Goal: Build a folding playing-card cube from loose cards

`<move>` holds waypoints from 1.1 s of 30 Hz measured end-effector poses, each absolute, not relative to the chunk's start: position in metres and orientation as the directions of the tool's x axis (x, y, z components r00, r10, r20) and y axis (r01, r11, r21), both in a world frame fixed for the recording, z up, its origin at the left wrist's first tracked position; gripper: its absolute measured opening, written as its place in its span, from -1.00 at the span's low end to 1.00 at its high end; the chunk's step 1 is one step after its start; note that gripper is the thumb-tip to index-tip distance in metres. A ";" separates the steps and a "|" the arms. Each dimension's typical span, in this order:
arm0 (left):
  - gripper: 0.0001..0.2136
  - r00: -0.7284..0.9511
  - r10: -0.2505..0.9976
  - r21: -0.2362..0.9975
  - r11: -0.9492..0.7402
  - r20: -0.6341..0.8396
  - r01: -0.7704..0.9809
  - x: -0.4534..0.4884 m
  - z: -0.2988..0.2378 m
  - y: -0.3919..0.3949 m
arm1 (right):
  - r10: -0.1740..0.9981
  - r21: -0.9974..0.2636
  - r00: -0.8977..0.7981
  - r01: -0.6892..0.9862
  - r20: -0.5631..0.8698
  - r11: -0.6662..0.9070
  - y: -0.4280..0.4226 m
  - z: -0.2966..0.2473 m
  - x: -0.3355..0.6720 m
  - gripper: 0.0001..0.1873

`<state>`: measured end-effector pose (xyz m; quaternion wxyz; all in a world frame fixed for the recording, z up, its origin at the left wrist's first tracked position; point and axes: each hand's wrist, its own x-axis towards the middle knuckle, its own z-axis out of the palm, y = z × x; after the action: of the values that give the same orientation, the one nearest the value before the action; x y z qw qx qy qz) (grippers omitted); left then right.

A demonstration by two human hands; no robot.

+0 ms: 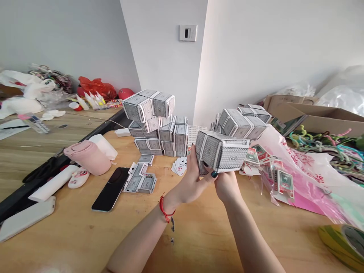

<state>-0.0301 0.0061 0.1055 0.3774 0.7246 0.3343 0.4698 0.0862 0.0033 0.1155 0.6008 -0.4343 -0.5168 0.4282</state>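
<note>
Between my two hands, raised over the table, is a block folded from playing cards [231,155], patterned grey and white. My left hand [192,182] grips its left side, thumb across the near face. From below, my right hand [226,184] supports it, most of its fingers hidden under the block. Beyond to the left stands a stack of similar card blocks [148,142]. Another group of card blocks [241,123] sits behind on the right. Some partly folded cards [142,178] and a small fan of loose cards [179,165] lie on the table.
A black phone [110,189], a pink pouch-like item [89,157] and a white power bank [28,218] lie left. On the right are opened card boxes [284,182], a plastic bag [301,155], yellow tape [338,242] and a cardboard box [324,113]. The wall rises behind.
</note>
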 end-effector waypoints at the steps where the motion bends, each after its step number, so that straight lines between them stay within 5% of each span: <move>1: -0.21 0.339 0.854 0.880 -0.457 0.395 0.126 -0.031 0.105 0.007 | 0.967 -0.967 0.087 -0.071 0.240 0.246 0.004 0.115 0.087 -0.50; 7: -0.24 0.335 0.895 0.938 -0.339 0.295 0.079 -0.031 0.101 0.007 | 0.976 -0.976 -0.025 0.024 0.218 0.218 0.006 0.111 0.086 -0.59; 17: -0.23 0.300 0.918 0.963 -0.267 0.260 -0.019 -0.036 0.108 0.010 | 0.989 -0.945 -0.135 -0.328 0.055 0.008 0.014 0.109 0.093 -0.73; 22: -0.24 0.266 0.939 0.971 -0.178 0.217 -0.162 -0.022 0.101 0.007 | 0.999 -0.991 0.047 -0.134 0.000 0.006 0.011 0.104 0.088 -0.79; 25: -0.27 0.337 0.922 0.945 -0.081 0.191 -0.316 -0.012 0.099 0.006 | 0.980 -0.995 0.180 0.063 0.084 0.074 0.010 0.102 0.086 -0.81; 29: -0.25 0.290 0.935 0.942 -0.107 0.204 -0.317 -0.014 0.101 0.012 | 0.976 -0.960 0.100 0.227 0.192 0.166 0.012 0.107 0.092 -0.82; 33: -0.08 0.193 0.935 0.951 -0.274 0.298 -0.143 -0.035 0.109 0.020 | 0.982 -0.949 -0.054 0.253 0.181 0.189 0.011 0.116 0.101 -0.77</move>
<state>-0.0354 0.0204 0.1087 0.5000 0.5887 0.3362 0.5388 0.1012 0.0111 0.1160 0.4680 -0.5042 -0.6126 0.3891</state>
